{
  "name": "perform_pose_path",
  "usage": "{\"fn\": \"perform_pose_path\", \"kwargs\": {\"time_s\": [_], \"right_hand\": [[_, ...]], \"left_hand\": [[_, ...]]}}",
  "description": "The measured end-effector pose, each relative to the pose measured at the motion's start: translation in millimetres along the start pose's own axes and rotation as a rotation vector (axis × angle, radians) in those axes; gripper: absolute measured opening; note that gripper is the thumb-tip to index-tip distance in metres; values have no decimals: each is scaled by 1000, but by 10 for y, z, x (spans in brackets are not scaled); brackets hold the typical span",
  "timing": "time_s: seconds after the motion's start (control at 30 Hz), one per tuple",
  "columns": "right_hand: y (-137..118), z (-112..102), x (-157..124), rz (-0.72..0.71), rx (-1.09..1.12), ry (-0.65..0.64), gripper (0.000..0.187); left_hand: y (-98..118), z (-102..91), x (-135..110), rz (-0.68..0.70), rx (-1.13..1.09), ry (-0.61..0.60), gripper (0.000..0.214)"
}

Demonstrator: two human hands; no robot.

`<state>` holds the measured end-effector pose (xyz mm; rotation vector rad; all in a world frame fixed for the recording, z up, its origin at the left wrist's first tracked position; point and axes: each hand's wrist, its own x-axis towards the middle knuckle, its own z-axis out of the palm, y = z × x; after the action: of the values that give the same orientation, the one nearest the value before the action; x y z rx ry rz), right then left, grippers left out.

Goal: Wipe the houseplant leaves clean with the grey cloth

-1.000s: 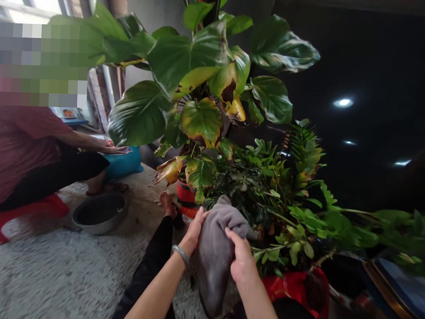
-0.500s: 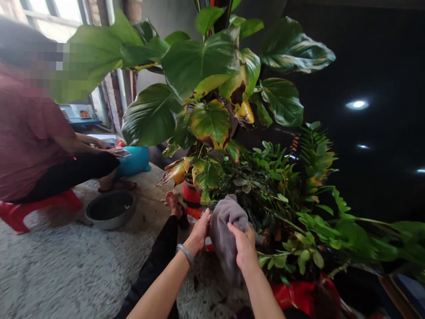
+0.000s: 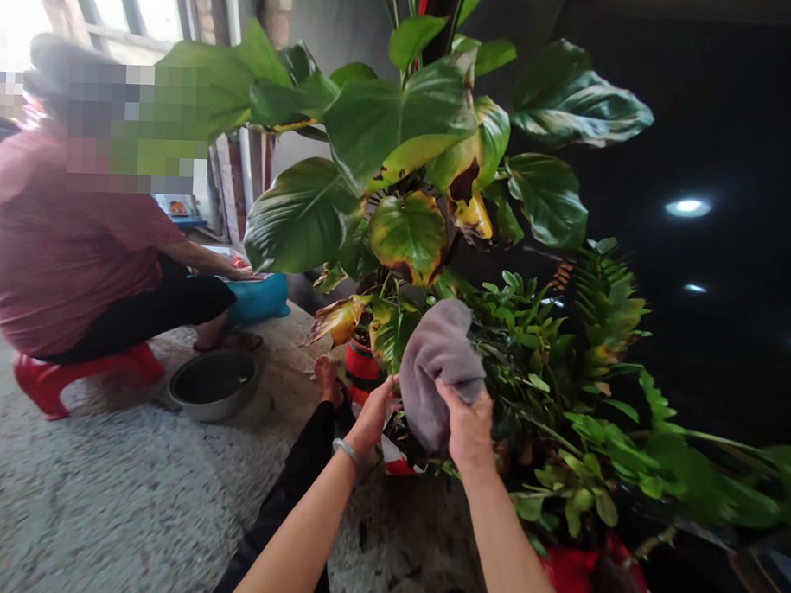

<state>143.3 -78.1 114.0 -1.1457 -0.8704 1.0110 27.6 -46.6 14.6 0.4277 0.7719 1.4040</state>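
We grip the gray cloth point(image 3: 425, 367) in our right hand point(image 3: 472, 425) — long axis near upright, in front of the plants point(image 3: 517, 344) — with our left hand point(image 3: 370, 421) open just beside the cloth's left edge.

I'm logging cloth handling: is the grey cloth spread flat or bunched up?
Bunched up: the grey cloth shows creases and folds gathered where the right hand grips it.

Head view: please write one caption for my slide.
Right hand holds gray cloth, left hand close by, before leafy plants.
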Motion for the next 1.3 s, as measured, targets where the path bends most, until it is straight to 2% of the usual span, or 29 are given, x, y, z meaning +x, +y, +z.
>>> {"fn": "perform_pose_path", "kwargs": {"time_s": [0.1, 0.2, 0.27, 0.33, 0.4, 0.43, 0.5, 0.57, 0.67, 0.77, 0.87, 0.93, 1.0, 1.07, 1.13, 1.23, 1.3], "right_hand": [[220, 15, -189, 262, -59, -41, 29], [257, -61, -400, 297, -65, -115, 25], [131, -77, -415, 206, -49, -141, 27], [-58, -26, -300, 19, -46, -121, 30], [-207, 80, -110, -165, -39, -72, 36], [-237, 140, -17, -197, -30, -56, 39], [-178, 235, 98, -117, -7, -34, 41], [12, 257, 66, 61, -11, -34, 35], [338, 141, -210, 233, -40, -37, 24], [408, -12, -462, 286, -41, -87, 21], [147, -41, -427, 133, -39, -123, 27], [-78, -6, -261, -57, -54, -92, 34], [-205, 22, -78, -148, -61, -33, 40], [-169, 9, 24, -83, -50, 22, 39], [4, -51, -18, 55, -36, 50, 32], [289, -180, -301, 190, -29, 25, 23], [339, -247, -496, 241, -23, -15, 21]], "left_hand": [[-29, -45, -45, -46, -39, 69, 38], [2, -138, -56, -73, -77, 73, 42], [9, -201, -38, -81, -111, -8, 48], [-5, -243, -10, -88, -115, -104, 56], [-28, -252, 8, -94, -75, -134, 60], [-37, -244, 8, -97, -48, -122, 59], [-44, -211, -15, -97, -13, -79, 56], [-34, -174, -58, -95, -18, -48, 54], [-4, -160, -114, -102, -56, 3, 51], [-2, -197, -122, -89, -84, 55, 49], [-51, -215, -102, -75, -98, -18, 50], [-88, -196, -92, -61, -66, -80, 53], [-104, -166, -89, -50, -11, -67, 53], [-95, -140, -94, -59, 37, -23, 52], [-75, -127, -100, -85, 63, -22, 52], [-71, -120, -105, -106, 63, -42, 52], [-102, -110, -104, -97, 49, -22, 49]]}}
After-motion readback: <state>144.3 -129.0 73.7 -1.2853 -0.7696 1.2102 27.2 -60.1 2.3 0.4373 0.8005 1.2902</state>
